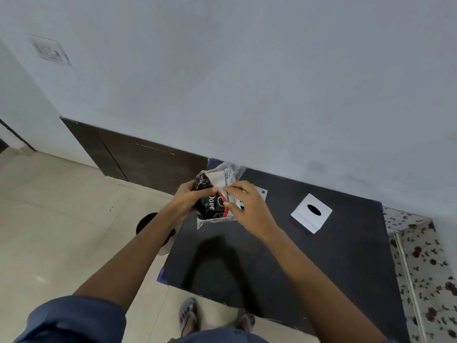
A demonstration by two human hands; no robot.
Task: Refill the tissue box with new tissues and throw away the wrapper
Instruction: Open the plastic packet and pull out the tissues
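Note:
I hold a tissue pack (213,194) in a clear plastic wrapper with black, red and white print above the far left part of the black table (284,256). My left hand (188,201) grips its left side. My right hand (243,204) pinches the wrapper on its right side with thumb and fingers. A white tissue box (311,213) with a dark oval slot lies on the table to the right, apart from both hands. A small white piece (262,194) shows just behind my right hand; most of it is hidden.
A round bin with a black inside (146,222) stands on the tiled floor left of the table, partly behind my left forearm. A wall runs behind the table. A floral cloth (425,268) borders the table's right side. My sandalled feet (189,315) are at the near edge.

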